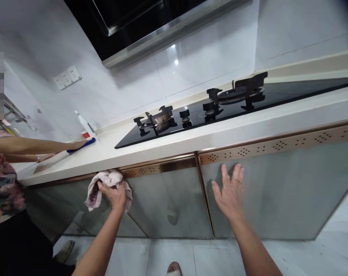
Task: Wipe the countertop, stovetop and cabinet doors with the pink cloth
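My left hand (115,196) is closed around a crumpled pale pink cloth (108,178), which bunches up at the counter's front edge and over the top of a cabinet door. Out in front of the right-hand cabinet door (273,188), my right hand (230,193) is held with its fingers spread and nothing in it. Its fingertips are close to the perforated copper-coloured strip (266,146); whether they touch the door I cannot tell. Above both hands runs the white counter (174,143).
A black gas stove (191,122) with two burners is set in the counter, below a range hood (168,38). At the left a co-worker (7,184) presses a blue cloth (81,145) on the counter. A white bottle (84,122) stands by the wall, near a socket panel (67,78).
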Tool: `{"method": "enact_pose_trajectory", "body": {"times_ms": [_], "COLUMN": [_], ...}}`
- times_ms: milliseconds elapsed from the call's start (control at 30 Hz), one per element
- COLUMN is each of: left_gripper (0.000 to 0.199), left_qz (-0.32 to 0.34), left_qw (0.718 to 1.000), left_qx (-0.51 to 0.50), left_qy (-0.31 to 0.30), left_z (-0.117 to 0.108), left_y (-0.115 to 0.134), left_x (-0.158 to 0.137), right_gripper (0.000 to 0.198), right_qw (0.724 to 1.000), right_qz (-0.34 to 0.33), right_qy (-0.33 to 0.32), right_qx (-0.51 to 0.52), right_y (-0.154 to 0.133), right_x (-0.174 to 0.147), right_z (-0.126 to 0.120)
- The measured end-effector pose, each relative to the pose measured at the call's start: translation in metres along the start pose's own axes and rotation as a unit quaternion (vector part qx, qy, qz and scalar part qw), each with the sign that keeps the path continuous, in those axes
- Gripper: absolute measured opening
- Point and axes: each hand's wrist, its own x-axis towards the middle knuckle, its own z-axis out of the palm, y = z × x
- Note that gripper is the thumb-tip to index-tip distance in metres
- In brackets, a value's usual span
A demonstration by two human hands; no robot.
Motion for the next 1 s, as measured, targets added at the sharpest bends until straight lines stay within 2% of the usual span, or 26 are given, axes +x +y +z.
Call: {"method": "enact_pose_trajectory", "body": {"times_ms": [67, 167, 267, 367, 467, 533, 633, 800, 900, 1000], "left_gripper": [0.091, 0.095, 0.084, 0.070, 0.064, 0.061, 0.059, 0.059, 0.058, 0.050], "left_qz": [0.001, 0.080, 0.207, 0.351, 0.392, 0.412, 0.440, 0.437, 0.419, 0.384], "left_qw": [0.999, 0.995, 0.973, 0.911, 0.884, 0.867, 0.836, 0.832, 0.842, 0.871], "left_qx": [-0.028, -0.059, -0.064, -0.088, -0.083, -0.070, -0.051, -0.037, -0.021, 0.005], "left_qy": [0.028, 0.017, -0.078, -0.196, -0.238, -0.272, -0.323, -0.340, -0.338, -0.307], "left_z": [0.010, 0.038, 0.064, 0.081, 0.093, 0.099, 0.104, 0.089, 0.069, 0.048], "left_y": [0.014, 0.055, 0.114, 0.168, 0.194, 0.190, 0.164, 0.110, 0.075, 0.056], "left_x": [-0.010, -0.044, -0.080, -0.106, -0.127, -0.143, -0.173, -0.206, -0.194, -0.153], "right_gripper": [0.074, 0.070, 0.065, 0.061, 0.059, 0.058, 0.058, 0.059, 0.060, 0.061], "right_qw": [1.000, 1.000, 0.999, 0.999, 0.999, 0.999, 0.999, 0.999, 0.999, 0.999], "right_qz": [0.008, 0.005, -0.002, -0.001, -0.005, -0.010, -0.012, -0.010, -0.011, -0.010], "right_qy": [-0.002, -0.003, -0.003, -0.004, -0.001, 0.000, -0.008, -0.005, -0.001, -0.006], "right_qx": [0.012, 0.028, 0.041, 0.046, 0.050, 0.053, 0.052, 0.044, 0.040, 0.039], "right_y": [-0.001, 0.000, 0.003, 0.005, 0.008, 0.009, 0.009, 0.005, 0.005, 0.006], "right_x": [0.000, 0.001, 0.001, 0.001, 0.002, 0.002, 0.003, 0.004, 0.004, 0.004], "right_z": [0.001, 0.000, -0.003, -0.006, -0.009, -0.011, -0.013, -0.015, -0.014, -0.013]}}
